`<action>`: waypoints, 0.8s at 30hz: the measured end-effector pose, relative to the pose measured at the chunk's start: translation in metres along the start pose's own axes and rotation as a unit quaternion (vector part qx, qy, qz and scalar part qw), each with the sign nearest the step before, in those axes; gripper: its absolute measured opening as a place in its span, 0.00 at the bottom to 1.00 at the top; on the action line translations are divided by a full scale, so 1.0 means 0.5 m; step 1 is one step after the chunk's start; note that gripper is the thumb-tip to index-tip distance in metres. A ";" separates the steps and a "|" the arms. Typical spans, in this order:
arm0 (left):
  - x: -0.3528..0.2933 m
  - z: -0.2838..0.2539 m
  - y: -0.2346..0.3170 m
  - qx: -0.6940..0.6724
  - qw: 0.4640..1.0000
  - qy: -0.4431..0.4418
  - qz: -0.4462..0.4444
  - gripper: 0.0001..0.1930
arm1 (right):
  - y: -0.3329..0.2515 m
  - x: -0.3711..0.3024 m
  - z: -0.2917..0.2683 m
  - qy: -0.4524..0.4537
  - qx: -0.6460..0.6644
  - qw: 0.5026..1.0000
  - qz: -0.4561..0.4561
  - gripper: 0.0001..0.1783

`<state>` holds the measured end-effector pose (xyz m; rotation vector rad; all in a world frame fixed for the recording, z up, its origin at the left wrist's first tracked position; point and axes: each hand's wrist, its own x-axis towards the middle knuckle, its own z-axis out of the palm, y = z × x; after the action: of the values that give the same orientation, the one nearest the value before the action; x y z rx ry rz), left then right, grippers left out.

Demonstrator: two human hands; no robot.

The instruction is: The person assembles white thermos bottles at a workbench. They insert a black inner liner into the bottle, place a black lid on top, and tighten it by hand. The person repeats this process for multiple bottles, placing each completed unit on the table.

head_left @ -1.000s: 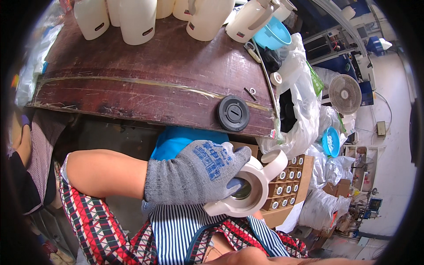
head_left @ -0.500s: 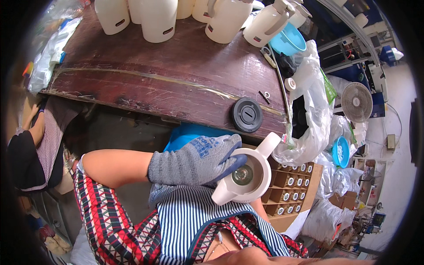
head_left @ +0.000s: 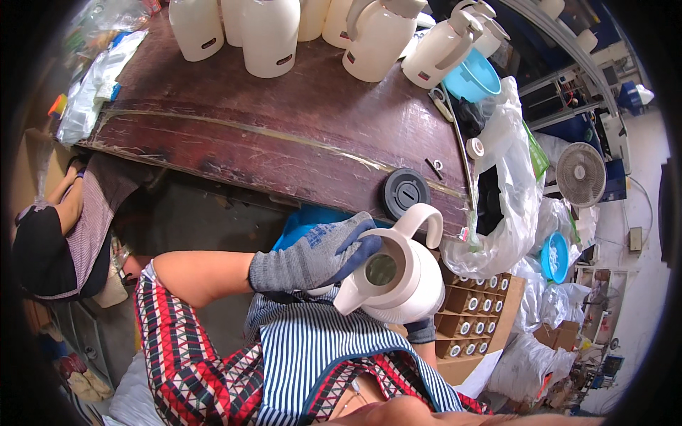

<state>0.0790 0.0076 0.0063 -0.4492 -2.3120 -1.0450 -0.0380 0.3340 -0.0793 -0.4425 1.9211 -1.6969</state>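
A white vacuum jug [head_left: 412, 284] is tilted in front of my body, its open mouth toward me and the glass liner [head_left: 381, 269] showing inside. My left hand [head_left: 323, 252], in a grey and blue glove, is closed on the jug's rim between spout and handle. Under the jug's lower end, my gloved right hand [head_left: 422, 331] supports it; the jug hides most of its fingers. Just beyond the handle, a round black cap [head_left: 406, 194] with a slot lies on the table's near edge.
Several white jugs [head_left: 268, 35] stand along the far side of the dark red table [head_left: 234, 99]. A blue basin [head_left: 472, 77] and clear plastic bags [head_left: 497, 213] are at the right. Below them sits a divided carton [head_left: 515, 295] of small parts. Another person [head_left: 64, 227] works at far left.
The jug has tipped so its side and handle show more, and its mouth has turned toward me. My left hand stays on the rim. My right glove has come into view beneath the jug.
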 end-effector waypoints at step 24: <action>-0.142 0.073 -0.095 -0.381 0.846 -0.002 -0.372 0.27 | 0.050 -0.011 -0.031 -0.007 0.124 0.990 0.064 0.42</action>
<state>0.0984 0.0002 -0.0842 0.2206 -1.9905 -2.3542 -0.0404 0.3536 -0.1019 -0.2312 1.6630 -1.8115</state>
